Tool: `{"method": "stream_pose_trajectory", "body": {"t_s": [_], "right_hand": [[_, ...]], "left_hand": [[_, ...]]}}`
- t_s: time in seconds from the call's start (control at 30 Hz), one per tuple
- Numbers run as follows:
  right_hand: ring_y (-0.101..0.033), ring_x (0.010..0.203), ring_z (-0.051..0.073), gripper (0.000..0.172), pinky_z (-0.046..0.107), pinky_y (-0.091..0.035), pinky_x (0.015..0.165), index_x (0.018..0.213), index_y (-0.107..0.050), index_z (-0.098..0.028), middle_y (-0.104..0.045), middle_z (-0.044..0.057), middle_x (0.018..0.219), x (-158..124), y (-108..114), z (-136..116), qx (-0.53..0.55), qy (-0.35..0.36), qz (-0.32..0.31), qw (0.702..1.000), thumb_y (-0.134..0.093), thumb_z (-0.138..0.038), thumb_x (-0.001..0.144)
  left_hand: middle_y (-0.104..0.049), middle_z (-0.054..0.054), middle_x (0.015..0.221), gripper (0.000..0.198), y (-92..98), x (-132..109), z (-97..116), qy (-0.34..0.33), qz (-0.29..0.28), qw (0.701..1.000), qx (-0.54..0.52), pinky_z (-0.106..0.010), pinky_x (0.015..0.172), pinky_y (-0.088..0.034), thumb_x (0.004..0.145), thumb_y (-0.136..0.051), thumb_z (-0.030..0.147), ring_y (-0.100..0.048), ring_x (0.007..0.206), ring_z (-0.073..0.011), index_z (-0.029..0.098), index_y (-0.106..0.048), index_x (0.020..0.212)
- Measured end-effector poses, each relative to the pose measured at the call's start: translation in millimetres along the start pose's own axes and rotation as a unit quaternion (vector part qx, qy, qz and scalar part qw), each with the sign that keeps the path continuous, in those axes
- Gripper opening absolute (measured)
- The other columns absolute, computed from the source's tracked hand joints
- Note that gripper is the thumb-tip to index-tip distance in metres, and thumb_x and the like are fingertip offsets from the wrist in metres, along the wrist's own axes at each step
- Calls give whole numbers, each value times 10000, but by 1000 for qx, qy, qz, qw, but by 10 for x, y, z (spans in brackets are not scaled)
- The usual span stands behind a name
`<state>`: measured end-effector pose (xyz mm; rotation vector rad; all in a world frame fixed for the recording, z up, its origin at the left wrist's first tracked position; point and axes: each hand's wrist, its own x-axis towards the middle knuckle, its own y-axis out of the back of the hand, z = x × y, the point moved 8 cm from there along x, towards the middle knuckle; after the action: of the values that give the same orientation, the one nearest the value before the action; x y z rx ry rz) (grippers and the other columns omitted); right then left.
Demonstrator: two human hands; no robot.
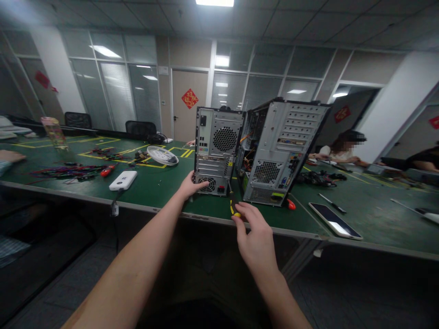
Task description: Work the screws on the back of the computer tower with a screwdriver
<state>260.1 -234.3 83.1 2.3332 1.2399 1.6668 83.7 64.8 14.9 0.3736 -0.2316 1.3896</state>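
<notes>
Two desktop computer towers stand upright on the green table [154, 189], backs toward me. My left hand [192, 184] grips the lower left rear corner of the left tower [216, 148], fingers wrapped on its edge. My right hand [254, 233] pinches the black and yellow handle of a screwdriver [233, 205] that stands in the gap between the towers, near the table's front edge. The right tower [281, 153] is tilted and its side is open, with cables showing inside.
A phone or tablet [334, 220] lies face up at the right front. A white power bank [122, 180], a red-handled tool [107, 171], coloured wires and a small white fan [162, 155] lie at the left. People sit at the far right and left edge.
</notes>
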Motion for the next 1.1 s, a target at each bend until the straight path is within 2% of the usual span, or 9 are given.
{"method": "stream_pose_trajectory", "body": {"t_s": [0.1,0.23,0.4,0.63,0.87,1.0,1.1], "right_hand": [[-728,1254,317,295,523,-609,1098,1231,-780,-204,-763,151,1340,6,4,-16,-14,10,-10,1000,-556,-171,1042],[-734,1244,311,297,505,-614,1088,1244,-784,-214,-762,146,1331,13,21,-18,-6,4,-3,1000,-565,-195,1044],[-775,1066,287,207,449,-659,971,1176,-766,-196,-783,134,1175,10,29,15,20,-20,23,999,-646,-243,1014],[-773,911,260,145,405,-674,845,1077,-740,-199,-780,109,1047,3,17,89,39,-70,19,997,-703,-325,1016],[-754,1126,286,214,452,-640,1016,1160,-803,-219,-755,129,1229,27,30,-3,15,-20,11,1000,-636,-250,1030],[-751,1168,286,267,460,-631,1049,1221,-793,-219,-754,128,1283,5,-4,32,27,-35,-11,999,-609,-216,1027],[-756,1132,289,242,461,-646,1017,1200,-774,-199,-762,137,1235,-4,-5,31,28,-34,-5,999,-619,-207,1014]], "left_hand": [[-757,-162,1360,899,3,-1,8,2,-1,1000,0,-505,1143,-524,624,-1008,524,-718,1258,-342,198,-647,1381],[-756,-163,1361,911,5,-2,10,-2,-2,1000,-6,-496,1143,-529,621,-1012,518,-720,1257,-336,196,-643,1390],[-745,-152,1388,924,-3,1,-8,0,-10,1000,-15,-505,1161,-518,616,-1010,538,-710,1283,-334,211,-638,1396],[-761,-152,1354,894,2,-22,38,-4,-5,1000,-10,-495,1151,-526,625,-1009,524,-722,1257,-331,204,-653,1379],[-759,-158,1357,921,1,-5,11,0,-3,1000,-11,-507,1162,-517,611,-1015,535,-722,1257,-332,204,-649,1389],[-762,-159,1348,915,-1,-6,10,-3,-4,1000,-10,-499,1154,-524,616,-1014,532,-724,1253,-335,197,-651,1387],[-756,-163,1360,929,3,-12,8,1,-3,1000,-4,-505,1162,-518,619,-1013,535,-718,1264,-339,196,-642,1400]]}}
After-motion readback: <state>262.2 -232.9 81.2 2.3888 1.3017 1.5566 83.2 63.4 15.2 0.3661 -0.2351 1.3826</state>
